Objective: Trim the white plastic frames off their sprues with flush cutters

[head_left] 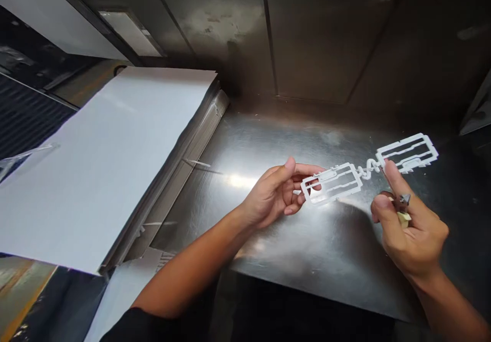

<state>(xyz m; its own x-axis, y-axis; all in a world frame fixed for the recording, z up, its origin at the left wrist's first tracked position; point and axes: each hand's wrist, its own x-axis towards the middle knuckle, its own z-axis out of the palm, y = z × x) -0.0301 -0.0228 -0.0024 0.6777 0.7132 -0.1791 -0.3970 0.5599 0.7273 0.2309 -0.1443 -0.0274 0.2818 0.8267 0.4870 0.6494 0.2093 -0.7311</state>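
My left hand [278, 191] pinches the left end of a white cut-out paper strip [368, 168], a lattice of two open rectangular frames joined by a zigzag link. It hangs just above the shiny metal table [268, 142]. My right hand [408, 227] is closed around a small pointed tool [402, 206] with a pale handle. Its index finger is stretched up and touches the strip near the zigzag link.
A thick stack of white sheets [107, 163] lies on the left, its edge along the table. Another white sheet [123, 291] sits lower left. Dark metal panels [326, 35] close off the back. A dark ledge [477, 109] juts in at the right.
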